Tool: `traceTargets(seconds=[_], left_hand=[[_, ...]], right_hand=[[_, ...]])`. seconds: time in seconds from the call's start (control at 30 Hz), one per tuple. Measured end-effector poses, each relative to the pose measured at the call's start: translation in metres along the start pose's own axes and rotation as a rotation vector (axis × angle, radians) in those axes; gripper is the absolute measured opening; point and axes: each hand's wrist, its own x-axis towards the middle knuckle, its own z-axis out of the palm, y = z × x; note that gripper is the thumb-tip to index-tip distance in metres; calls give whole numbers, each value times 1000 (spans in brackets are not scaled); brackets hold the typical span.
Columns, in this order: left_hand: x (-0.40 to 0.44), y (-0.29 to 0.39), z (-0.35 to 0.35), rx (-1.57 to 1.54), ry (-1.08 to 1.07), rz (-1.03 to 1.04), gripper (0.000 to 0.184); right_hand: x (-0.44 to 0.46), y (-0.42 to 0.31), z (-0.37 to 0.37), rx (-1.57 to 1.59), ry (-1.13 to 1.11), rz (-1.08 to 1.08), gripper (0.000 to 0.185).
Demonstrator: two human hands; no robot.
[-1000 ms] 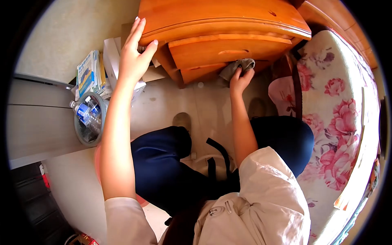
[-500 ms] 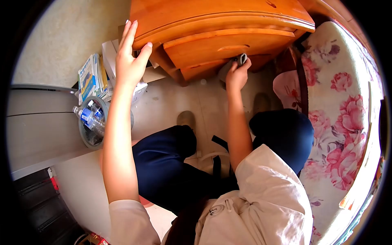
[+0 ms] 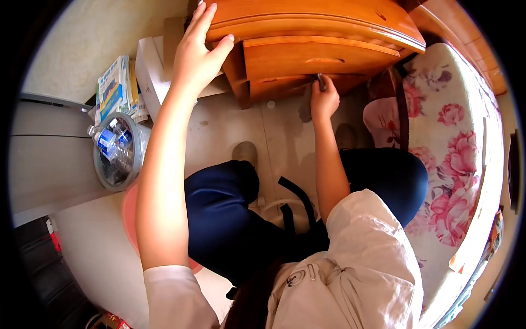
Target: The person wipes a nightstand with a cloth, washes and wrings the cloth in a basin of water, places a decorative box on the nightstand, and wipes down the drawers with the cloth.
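Observation:
My left hand [image 3: 200, 57] rests with spread fingers against the left edge of an orange-brown wooden cabinet [image 3: 296, 24]. Low at the cabinet's front, my right hand [image 3: 325, 100] is closed around a small dark grey object [image 3: 321, 82]; its kind cannot be made out, as the fingers cover most of it. The object's tip is near the lower drawer [image 3: 279, 85], and I cannot tell whether they touch. Above it is the upper drawer [image 3: 296, 59], with a carved recess in its front. Both drawers look shut.
On the left stand a grey bin [image 3: 134, 175] with plastic bottles [image 3: 115, 147], some stacked magazines [image 3: 115, 93] and a white box [image 3: 150, 68]. To the right is a floral-covered bed or seat [image 3: 449, 153]. My shoes are on the tiled floor [image 3: 219, 120].
The view has shifted slightly, and the cabinet sits higher in it. My left hand stays at the cabinet's edge. The grey object in my right hand has turned and shows less.

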Motion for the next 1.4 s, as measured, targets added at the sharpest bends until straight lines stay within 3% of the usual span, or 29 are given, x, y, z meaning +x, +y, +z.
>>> traceTargets(seconds=[0.1, 0.23, 0.4, 0.53, 0.67, 0.77, 0.97, 1.13, 1.27, 1.4], left_hand=[[1, -1, -2, 33, 1, 18, 57], [0, 0, 0, 40, 11, 5, 57], [0, 5, 3, 54, 39, 4, 59], [-1, 3, 0, 8, 0, -7, 59], [-1, 1, -1, 41, -2, 22, 61], [-2, -1, -4, 85, 2, 50, 62], [0, -1, -1, 44, 7, 62, 60], [2, 7, 3, -44, 4, 13, 56], [2, 10, 0, -90, -58, -64, 56], [5, 10, 2, -106, -39, -87, 57]], right_hand=[[-5, 2, 12, -35, 62, -164, 21], [-13, -18, 16, -27, 37, -190, 15], [-71, -78, 43, 95, -325, -216, 22], [-73, -88, 41, 90, -338, -252, 21], [-65, -65, 43, 24, -166, -261, 18], [-39, -21, 27, -47, -72, -172, 21], [-9, 71, 11, 324, 215, 220, 27], [-19, 66, 43, 443, 207, 315, 31], [-36, 42, 61, 621, 222, 580, 34], [-63, 26, 86, 606, 168, 385, 33]])
